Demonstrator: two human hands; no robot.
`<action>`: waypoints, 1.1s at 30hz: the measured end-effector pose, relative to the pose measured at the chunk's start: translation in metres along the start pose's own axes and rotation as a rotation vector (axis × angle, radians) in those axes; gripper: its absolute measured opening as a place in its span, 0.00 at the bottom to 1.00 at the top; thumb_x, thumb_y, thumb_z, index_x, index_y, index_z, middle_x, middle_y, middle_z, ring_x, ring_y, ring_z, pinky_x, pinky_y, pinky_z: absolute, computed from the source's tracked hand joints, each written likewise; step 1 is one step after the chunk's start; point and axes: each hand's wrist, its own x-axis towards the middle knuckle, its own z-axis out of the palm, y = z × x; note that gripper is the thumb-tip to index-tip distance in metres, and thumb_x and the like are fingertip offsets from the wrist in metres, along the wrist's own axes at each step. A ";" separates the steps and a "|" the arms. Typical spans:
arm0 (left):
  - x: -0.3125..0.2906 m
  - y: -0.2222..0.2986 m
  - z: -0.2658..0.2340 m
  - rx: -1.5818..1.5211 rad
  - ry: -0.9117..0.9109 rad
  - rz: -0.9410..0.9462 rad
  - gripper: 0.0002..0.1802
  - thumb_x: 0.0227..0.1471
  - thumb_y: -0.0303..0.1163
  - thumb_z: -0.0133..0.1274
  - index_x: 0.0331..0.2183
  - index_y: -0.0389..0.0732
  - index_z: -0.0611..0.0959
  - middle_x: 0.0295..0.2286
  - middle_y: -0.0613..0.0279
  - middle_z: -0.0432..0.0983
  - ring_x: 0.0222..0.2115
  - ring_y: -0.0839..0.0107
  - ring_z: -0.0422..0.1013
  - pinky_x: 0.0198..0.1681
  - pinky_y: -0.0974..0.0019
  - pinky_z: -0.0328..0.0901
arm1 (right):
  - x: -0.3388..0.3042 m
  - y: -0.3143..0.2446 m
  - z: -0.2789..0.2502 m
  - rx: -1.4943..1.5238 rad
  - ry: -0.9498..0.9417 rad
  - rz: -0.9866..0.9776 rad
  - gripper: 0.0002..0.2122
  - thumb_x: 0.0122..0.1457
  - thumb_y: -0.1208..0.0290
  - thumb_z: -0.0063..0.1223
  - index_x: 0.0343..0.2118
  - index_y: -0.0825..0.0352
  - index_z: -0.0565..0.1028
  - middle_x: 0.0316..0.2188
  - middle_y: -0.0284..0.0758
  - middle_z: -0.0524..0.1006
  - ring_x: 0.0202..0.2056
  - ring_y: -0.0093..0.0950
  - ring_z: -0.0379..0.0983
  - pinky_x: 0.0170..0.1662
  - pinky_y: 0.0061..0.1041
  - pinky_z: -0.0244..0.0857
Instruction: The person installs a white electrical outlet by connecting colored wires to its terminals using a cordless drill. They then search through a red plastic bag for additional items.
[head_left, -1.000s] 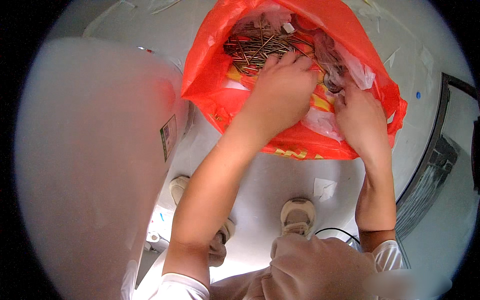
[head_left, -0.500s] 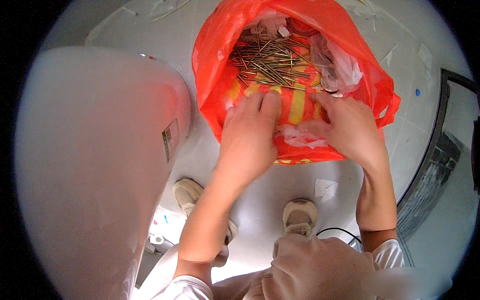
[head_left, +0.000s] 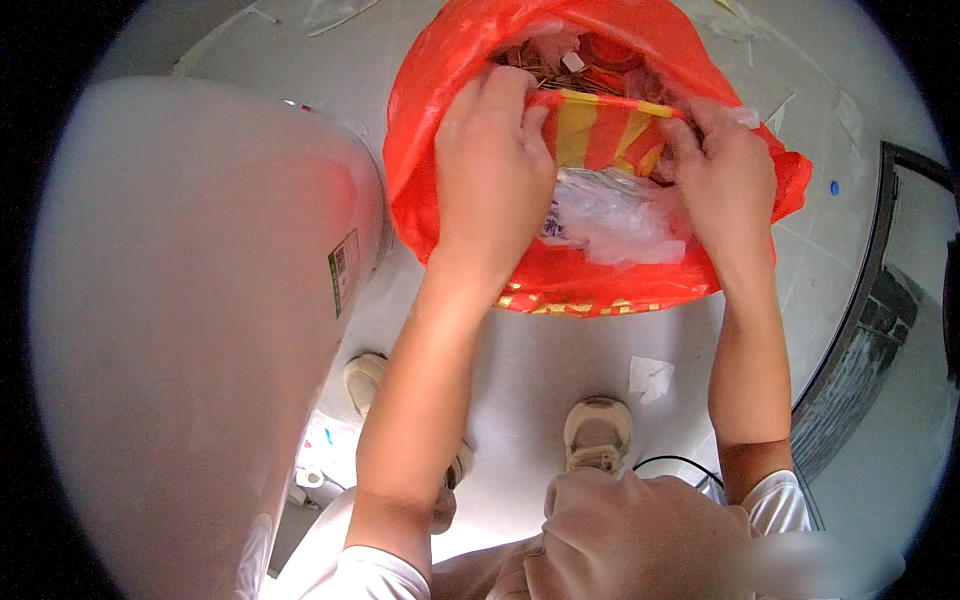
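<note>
A large red plastic bag (head_left: 420, 120) gapes open on the floor in front of me. Inside it, a red-and-yellow striped sheet (head_left: 600, 135) is raised between my hands. My left hand (head_left: 490, 175) has its fingers closed on the left end of the sheet's top edge. At the other end my right hand (head_left: 730, 170) pinches the same edge. Behind the sheet, thin brownish sticks (head_left: 545, 75) show only in part. Crumpled clear plastic (head_left: 620, 215) lies in the bag on the near side of the sheet.
A big whitish rounded container (head_left: 200, 280) with a label stands at the left. A white paper scrap (head_left: 652, 378) lies on the floor near my shoes (head_left: 598, 435). A dark-framed panel (head_left: 865, 330) is at the right, and a small blue cap-like piece (head_left: 835, 188) lies near it.
Both hands have moved farther into the bag and raised the striped sheet. It now hides most of the sticks, and the crumpled clear plastic on its near side is more exposed.
</note>
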 end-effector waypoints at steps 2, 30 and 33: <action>-0.004 -0.006 -0.002 0.045 0.064 0.029 0.18 0.50 0.21 0.60 0.46 0.37 0.81 0.35 0.47 0.81 0.36 0.50 0.78 0.41 0.54 0.71 | 0.002 0.003 -0.003 -0.020 0.056 0.025 0.12 0.63 0.62 0.53 0.39 0.65 0.80 0.32 0.46 0.83 0.34 0.49 0.80 0.39 0.48 0.71; -0.061 -0.019 -0.050 0.028 -0.298 -0.120 0.09 0.36 0.14 0.49 0.27 0.34 0.75 0.26 0.46 0.70 0.29 0.44 0.70 0.32 0.49 0.66 | -0.041 -0.005 -0.058 0.140 -0.657 -0.499 0.07 0.45 0.74 0.58 0.29 0.67 0.80 0.26 0.45 0.77 0.31 0.49 0.75 0.35 0.44 0.68; -0.059 -0.014 -0.056 -0.047 -0.247 -0.209 0.14 0.39 0.13 0.49 0.31 0.34 0.80 0.33 0.46 0.78 0.37 0.48 0.77 0.39 0.54 0.71 | -0.041 -0.018 -0.055 0.302 -0.504 -0.467 0.11 0.45 0.72 0.64 0.31 0.71 0.80 0.26 0.44 0.78 0.33 0.46 0.76 0.36 0.41 0.68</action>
